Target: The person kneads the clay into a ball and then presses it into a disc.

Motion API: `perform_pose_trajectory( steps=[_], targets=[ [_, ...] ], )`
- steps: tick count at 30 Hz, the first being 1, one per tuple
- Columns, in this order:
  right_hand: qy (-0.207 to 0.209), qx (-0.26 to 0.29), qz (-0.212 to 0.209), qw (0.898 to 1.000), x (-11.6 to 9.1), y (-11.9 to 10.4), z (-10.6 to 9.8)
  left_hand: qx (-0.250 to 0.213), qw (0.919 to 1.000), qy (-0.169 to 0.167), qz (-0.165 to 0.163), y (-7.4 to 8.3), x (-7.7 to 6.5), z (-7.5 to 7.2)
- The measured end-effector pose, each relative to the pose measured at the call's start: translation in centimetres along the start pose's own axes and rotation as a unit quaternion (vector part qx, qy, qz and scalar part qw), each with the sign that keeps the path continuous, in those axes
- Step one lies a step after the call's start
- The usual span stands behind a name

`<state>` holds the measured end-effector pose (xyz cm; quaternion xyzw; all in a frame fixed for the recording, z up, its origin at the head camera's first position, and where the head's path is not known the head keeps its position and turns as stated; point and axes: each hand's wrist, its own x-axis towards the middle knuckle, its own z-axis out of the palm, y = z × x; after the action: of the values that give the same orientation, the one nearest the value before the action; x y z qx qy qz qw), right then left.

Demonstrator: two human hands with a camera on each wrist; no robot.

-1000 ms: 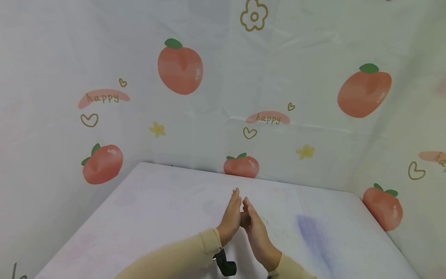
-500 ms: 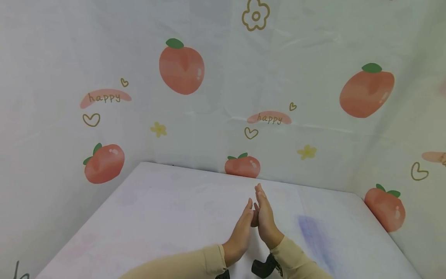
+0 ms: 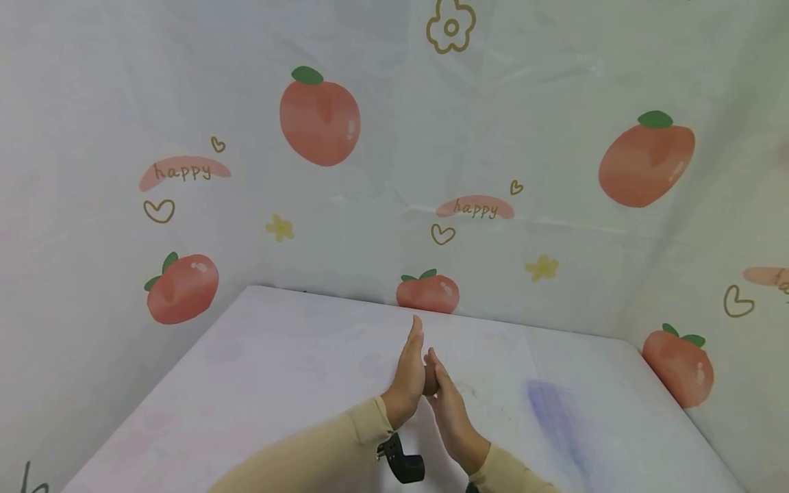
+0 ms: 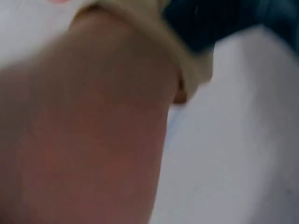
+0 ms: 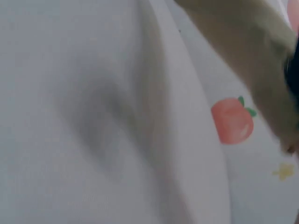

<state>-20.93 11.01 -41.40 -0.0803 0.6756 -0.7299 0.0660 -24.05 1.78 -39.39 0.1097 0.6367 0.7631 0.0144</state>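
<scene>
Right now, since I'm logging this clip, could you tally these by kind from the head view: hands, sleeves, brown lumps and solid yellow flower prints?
Left hand and right hand: 2
Left sleeve and right sleeve: 2
Brown lump between the hands: 1
Yellow flower prints on the backdrop: 2
Total: 7

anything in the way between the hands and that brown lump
Nothing visible stands between them. In the head view, the brown lump shows in the gap between the left hand and the right hand, which partly covers it. The black wrist device hangs lower down, clear of that gap.
</scene>
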Motion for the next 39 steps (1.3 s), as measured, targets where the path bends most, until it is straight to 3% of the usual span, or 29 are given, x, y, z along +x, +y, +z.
perform_pose_trajectory(
  steps=[4,10,16,20,24,33,39],
  targets=[
    [-0.020,0.017,-0.014,1.000,-0.8,-0.8,0.8,0.009,0.9997,0.010,-0.021,-0.8,0.6,-0.9],
    [-0.015,0.021,-0.042,0.999,-0.7,-2.2,0.6,0.039,0.9974,-0.019,-0.057,-2.7,0.0,-1.1],
    [0.025,0.015,-0.063,0.998,0.4,-2.5,-0.8,0.069,0.9946,-0.072,-0.026,-3.3,-1.6,-0.2],
    [0.056,0.016,-0.060,0.996,1.5,-2.2,-1.7,0.070,0.9919,-0.106,0.001,-2.9,-2.7,0.5],
    [0.074,0.018,-0.048,0.996,2.3,-1.7,-2.2,0.059,0.9910,-0.119,0.021,-2.0,-3.2,1.2],
    [0.054,0.021,-0.018,0.998,1.7,-0.2,-1.6,0.031,0.9947,-0.095,0.026,0.4,-2.3,1.1],
    [0.026,0.019,-0.020,0.999,0.2,0.0,-0.4,0.002,0.9992,-0.031,-0.024,0.9,-0.7,0.7]
  ],
)
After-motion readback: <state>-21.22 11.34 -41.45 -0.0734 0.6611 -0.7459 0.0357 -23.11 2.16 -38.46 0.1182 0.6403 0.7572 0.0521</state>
